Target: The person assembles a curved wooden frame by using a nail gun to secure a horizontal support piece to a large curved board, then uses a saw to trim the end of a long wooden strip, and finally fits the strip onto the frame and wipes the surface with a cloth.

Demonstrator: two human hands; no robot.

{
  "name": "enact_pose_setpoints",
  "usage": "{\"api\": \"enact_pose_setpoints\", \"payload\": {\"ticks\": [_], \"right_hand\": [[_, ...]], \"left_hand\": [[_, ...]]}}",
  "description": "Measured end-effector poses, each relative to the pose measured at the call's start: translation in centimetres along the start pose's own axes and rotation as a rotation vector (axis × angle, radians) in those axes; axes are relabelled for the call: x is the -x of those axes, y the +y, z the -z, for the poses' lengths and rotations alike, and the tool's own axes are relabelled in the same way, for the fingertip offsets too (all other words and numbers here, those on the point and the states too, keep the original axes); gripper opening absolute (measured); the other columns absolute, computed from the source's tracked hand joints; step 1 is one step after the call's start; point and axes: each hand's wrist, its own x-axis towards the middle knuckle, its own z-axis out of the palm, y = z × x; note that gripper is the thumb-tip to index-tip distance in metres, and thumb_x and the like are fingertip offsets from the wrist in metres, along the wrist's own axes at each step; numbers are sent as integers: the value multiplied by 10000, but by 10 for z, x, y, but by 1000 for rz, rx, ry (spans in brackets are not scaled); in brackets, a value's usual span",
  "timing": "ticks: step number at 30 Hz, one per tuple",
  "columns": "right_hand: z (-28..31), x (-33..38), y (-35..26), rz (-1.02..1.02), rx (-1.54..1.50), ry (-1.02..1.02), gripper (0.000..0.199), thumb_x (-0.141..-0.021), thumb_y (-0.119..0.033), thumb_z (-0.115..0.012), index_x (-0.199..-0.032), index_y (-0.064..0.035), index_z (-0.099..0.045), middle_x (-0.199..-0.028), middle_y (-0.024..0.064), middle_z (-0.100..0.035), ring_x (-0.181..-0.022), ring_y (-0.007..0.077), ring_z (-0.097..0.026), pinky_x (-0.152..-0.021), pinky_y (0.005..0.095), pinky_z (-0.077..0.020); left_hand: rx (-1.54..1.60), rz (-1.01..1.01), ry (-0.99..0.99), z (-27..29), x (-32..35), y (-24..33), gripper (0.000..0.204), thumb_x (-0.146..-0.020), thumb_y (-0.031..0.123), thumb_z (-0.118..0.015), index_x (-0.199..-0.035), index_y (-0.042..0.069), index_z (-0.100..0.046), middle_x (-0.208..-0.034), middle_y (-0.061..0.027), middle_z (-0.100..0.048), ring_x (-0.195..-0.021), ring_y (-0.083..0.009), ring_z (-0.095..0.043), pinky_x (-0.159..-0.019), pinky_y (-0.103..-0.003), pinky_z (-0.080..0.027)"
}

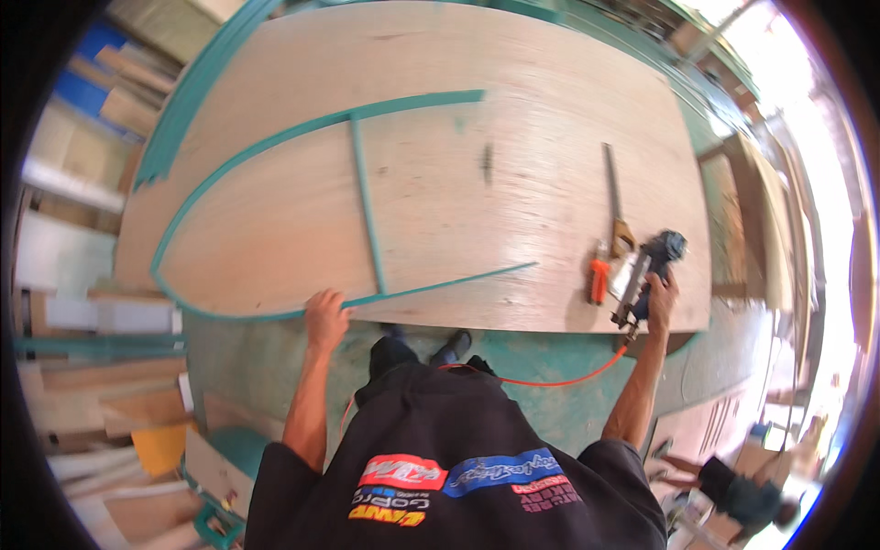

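A large plywood sheet point(513, 119) lies flat in front of me. A frame of thin teal wooden strips point(367, 211) rests on it, with long curved strips and a cross strip. My left hand point(325, 316) presses on the near strip at the sheet's front edge. My right hand point(658, 295) grips a pneumatic nail gun point(646, 270) standing on the sheet at the right. Its orange air hose point(550, 380) trails back past my body.
A hand saw point(616, 197) and a small orange tool point(598, 280) lie beside the nail gun. More teal strips point(197, 87) lie at the sheet's far left edge. Offcut boards are piled at the left point(101, 403). Another person crouches at the lower right point(747, 495).
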Motion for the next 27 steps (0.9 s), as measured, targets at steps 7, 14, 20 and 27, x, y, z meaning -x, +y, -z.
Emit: {"api": "enact_pose_setpoints", "payload": {"ticks": [7, 14, 20, 27], "right_hand": [[47, -35, 42, 32, 163, 164, 290, -864, -127, -655, -1142, -48, -688, -736, 41, -650, -589, 117, -599, -548, 313, -498], [75, -43, 60, -56, 567, 401, 521, -837, -166, -626, -1324, 16, -589, -1057, 269, -722, -1031, 409, -698, -926, 489, -531], [100, -83, 104, -448, 707, 371, 625, -866, -217, -602, -1435, 9, -472, -1267, 313, -662, -1214, 470, -634, -1036, 521, -509], [149, -140, 243, -205, 873, 374, 695, -945, -324, -592, -1521, 17, -404, -1285, 349, -633, -1199, 490, -624, -1037, 527, -490]], "left_hand": [[37, 33, 34, -10, -3, 12, 287, -747, 152, -842, -929, 47, -647, -955, -125, -623, -978, -368, -606, -854, -480, -459], [-49, 69, 72, -14, 3, 21, 269, -758, 169, -836, -916, 61, -648, -933, -102, -632, -964, -342, -614, -841, -467, -457], [-100, 62, 35, -17, 3, 18, 264, -765, 186, -831, -907, 55, -651, -926, -104, -630, -950, -345, -611, -837, -465, -462], [-106, 96, 30, -9, 3, 27, 260, -772, 150, -833, -935, 36, -666, -943, -134, -629, -956, -366, -601, -859, -480, -470]]}}
